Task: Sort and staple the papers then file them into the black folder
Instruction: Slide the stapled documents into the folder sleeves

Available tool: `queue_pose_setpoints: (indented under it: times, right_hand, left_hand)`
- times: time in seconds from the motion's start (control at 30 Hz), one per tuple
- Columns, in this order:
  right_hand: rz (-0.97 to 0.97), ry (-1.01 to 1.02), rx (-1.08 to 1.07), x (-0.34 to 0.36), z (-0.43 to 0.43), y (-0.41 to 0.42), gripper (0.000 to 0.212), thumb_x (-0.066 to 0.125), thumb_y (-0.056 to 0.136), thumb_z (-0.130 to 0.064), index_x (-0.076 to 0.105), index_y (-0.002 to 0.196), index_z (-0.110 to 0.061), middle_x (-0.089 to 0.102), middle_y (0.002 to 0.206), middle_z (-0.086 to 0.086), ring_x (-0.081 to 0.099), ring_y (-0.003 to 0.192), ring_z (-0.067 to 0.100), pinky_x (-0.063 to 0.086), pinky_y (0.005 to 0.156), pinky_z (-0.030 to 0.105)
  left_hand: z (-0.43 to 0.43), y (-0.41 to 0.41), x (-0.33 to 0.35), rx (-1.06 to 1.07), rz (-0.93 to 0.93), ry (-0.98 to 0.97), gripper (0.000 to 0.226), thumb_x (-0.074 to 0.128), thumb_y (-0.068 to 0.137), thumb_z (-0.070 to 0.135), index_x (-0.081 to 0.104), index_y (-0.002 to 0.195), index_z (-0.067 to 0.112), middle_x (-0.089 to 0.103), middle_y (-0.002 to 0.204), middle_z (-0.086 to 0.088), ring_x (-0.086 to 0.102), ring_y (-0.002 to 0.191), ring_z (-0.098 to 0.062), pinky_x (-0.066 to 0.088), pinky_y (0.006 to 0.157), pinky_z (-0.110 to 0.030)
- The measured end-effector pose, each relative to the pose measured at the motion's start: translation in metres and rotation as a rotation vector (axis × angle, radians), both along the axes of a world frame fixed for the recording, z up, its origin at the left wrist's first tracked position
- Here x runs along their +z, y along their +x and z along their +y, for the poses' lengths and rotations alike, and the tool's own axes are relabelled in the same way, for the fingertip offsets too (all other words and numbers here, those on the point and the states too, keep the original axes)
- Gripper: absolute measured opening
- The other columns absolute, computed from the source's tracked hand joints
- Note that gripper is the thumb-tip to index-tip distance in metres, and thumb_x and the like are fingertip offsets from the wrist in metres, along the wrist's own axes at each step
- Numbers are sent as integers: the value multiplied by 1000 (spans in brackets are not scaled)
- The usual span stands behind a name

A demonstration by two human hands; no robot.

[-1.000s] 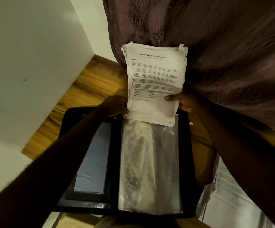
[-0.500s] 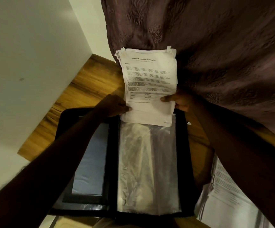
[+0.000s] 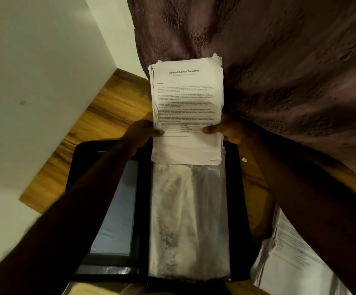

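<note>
From the head camera, a stack of printed papers [image 3: 186, 111] headed "Sample Education Transcript" is held upright over the far end of the open black folder [image 3: 145, 209], its lower edge at the mouth of a clear plastic sleeve [image 3: 188, 222] on the folder's right half. The left hand [image 3: 139, 133] pinches the stack's left edge, thumb on the front sheet; the right hand [image 3: 226, 129] pinches the right edge the same way — thumb on the printed table. Some top corners of the stack are bent (the sheets sit unevenly). The folder lies on a wooden table [image 3: 100, 124]. A second pile of printed sheets [image 3: 289, 260] lies to the folder's right, partly under the right forearm. A dark patterned curtain [image 3: 279, 60] hangs behind.
</note>
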State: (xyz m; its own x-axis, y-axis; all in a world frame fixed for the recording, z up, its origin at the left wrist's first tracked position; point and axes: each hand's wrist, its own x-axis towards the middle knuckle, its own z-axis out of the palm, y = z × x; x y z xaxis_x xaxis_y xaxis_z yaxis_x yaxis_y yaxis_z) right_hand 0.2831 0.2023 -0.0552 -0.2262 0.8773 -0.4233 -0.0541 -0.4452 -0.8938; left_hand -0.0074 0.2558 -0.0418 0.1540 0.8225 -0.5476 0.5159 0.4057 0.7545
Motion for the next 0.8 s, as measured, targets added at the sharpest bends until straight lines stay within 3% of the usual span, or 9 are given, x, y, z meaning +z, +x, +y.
queue_pose_setpoints:
  times: [0.07,0.17,0.23,0.43,0.53,0.6,0.67,0.73,0.8]
  right_hand:
    - [-32,-13,-11,2,-1,-1,60,69,83,9,53,139,-3,62,136,14,60,124,28,54,99,45]
    - [-168,-60,-16,10,-4,-2,56,77,83,-4,59,134,-17,67,129,5,64,118,26,57,91,48]
    - [-228,-106,-1,13,-9,4,55,80,81,-10,60,131,-23,68,126,0,64,115,23,58,88,49]
    - [-233,-145,102,14,-24,18,54,78,81,-1,62,126,-26,71,120,-3,68,110,17,61,84,39]
    - [-241,-162,101,13,-27,12,46,74,84,3,62,117,-28,71,112,-7,68,102,13,62,75,32]
    - [-264,-160,89,12,-26,8,47,73,84,4,61,122,-21,69,113,-5,66,106,18,61,71,30]
    - [-282,-167,89,11,-24,6,52,73,83,6,59,130,-13,68,115,-1,64,112,24,60,66,26]
    - [-303,-180,77,12,-21,3,52,74,83,5,59,131,-10,69,115,1,64,112,25,59,66,27]
    - [-309,-198,57,14,-20,2,51,75,84,0,61,131,-12,70,118,3,67,108,22,60,72,31]
  left_hand:
    - [2,-3,-3,8,-93,-29,32,86,77,22,76,107,15,77,105,1,71,101,-25,58,91,-43]
    - [2,-4,-5,31,-62,37,31,88,75,21,78,104,14,78,102,-1,70,103,-36,56,93,-56]
    - [0,-2,-7,34,-32,76,32,88,75,23,78,103,13,77,103,-3,72,100,-35,57,90,-55]
    - [-1,-2,-16,39,10,105,38,87,76,29,74,106,11,76,103,-7,73,94,-29,60,84,-51]
    - [-18,5,-10,-55,368,361,48,82,82,26,61,122,9,69,115,-13,65,104,-31,51,87,-33]
    - [-42,17,-3,-102,449,599,50,74,88,22,53,131,9,57,127,-18,55,116,-35,48,91,-38]
    - [-66,35,-8,-259,418,808,38,62,94,31,60,125,10,61,123,-18,58,112,-37,49,93,-48]
    - [-82,54,-16,-430,395,808,42,50,95,44,66,117,13,69,110,-10,63,105,-34,44,94,-48]
    - [-89,73,-15,-496,366,696,39,50,95,50,67,111,19,70,104,-2,64,103,-27,39,92,-42]
